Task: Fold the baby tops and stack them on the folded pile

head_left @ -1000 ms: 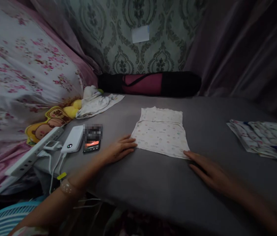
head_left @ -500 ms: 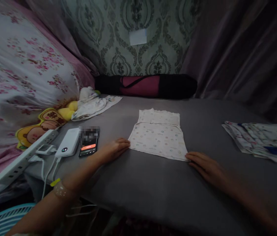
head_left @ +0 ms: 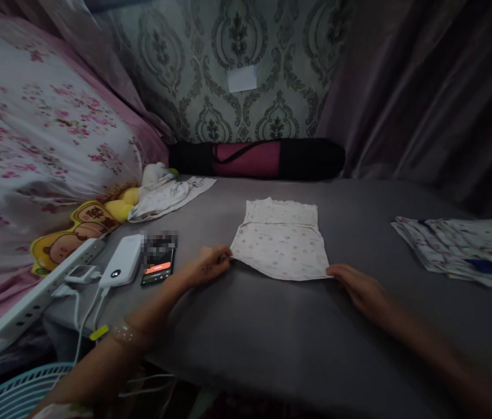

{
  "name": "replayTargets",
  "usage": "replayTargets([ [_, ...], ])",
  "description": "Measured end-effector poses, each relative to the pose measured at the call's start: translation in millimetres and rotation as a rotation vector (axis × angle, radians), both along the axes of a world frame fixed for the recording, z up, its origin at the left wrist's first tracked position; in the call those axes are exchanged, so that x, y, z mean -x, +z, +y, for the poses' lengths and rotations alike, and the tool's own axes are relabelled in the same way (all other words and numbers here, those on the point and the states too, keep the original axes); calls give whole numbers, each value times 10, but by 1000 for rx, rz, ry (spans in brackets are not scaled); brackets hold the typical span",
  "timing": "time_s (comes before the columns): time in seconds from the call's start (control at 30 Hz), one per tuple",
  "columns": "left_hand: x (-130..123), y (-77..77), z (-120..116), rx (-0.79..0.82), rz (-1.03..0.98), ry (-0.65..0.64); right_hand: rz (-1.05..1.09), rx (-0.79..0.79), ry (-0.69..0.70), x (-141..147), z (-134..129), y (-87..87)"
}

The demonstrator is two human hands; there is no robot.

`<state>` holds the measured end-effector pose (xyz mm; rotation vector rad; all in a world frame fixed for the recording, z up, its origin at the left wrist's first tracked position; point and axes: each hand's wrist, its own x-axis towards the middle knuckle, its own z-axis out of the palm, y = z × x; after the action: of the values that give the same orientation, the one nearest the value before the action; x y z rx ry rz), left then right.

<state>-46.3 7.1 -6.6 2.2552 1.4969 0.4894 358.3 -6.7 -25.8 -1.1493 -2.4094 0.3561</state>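
At center, our left hand [head_left: 211, 263] and right hand [head_left: 354, 286] were pinched shut on the white cloth's [head_left: 280, 247] near corners. Both arms reached up from the lower corners.

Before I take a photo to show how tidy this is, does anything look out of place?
The white cloth beside the yellow plush lies rumpled, unlike the folded stack on the right. The power strip also lies aslant. I see no spill or damage.
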Motion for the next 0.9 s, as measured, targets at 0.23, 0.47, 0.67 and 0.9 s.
replayTargets([
  [0.23,-10,103,-10,29,-108,20,80,18,-78,41,33,64],
  [0.47,45,-39,13,-243,64,-208,33,-26,9,119,-36,150],
  [0.67,47,41,-108,-293,160,-294,-69,-20,24,-30,-136,256],
  [0.9,-4,348,-528,-119,7,-344,-91,153,62,-119,-546,467],
])
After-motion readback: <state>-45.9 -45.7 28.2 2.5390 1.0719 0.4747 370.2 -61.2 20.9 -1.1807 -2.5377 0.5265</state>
